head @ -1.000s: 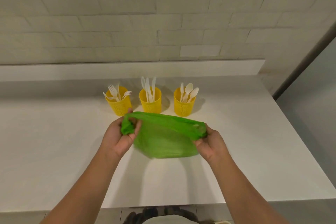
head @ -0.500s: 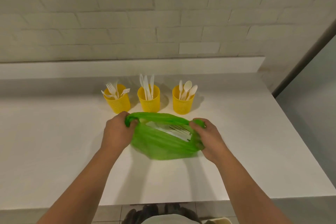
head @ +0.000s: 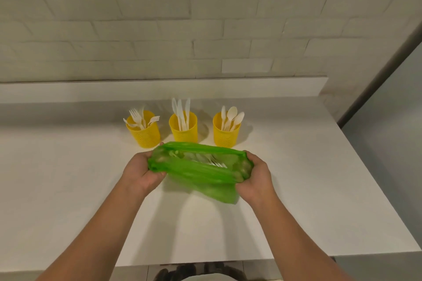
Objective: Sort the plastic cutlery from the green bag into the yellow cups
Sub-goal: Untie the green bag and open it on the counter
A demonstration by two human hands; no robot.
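Holding green bag (head: 201, 173) stretched wide at the mouth, apparently lifted just off counter (head: 68, 189). Gripping bag's left end with left hand (head: 141, 171), fingers curled round the film; same with right hand (head: 255, 178) at bag's right end. Nothing else in either of the hands. Can see white cutlery (head: 205, 159) inside the bag through the opening, fork tines at least; can't tell the rest.

Just beyond the bag, in a row: fork cup (head: 145, 136) past its left end, knife cup (head: 183, 132) past its middle, spoon cup (head: 226, 136) past its right end. All partly filled, so probably mid-sort.

Risks:
- tearing the thin film by stretching harder or snagging tines
- spilling contents by tipping the sagging right corner
- knocking a cup while reaching over the bag
- misfiling by grabbing several pieces at once
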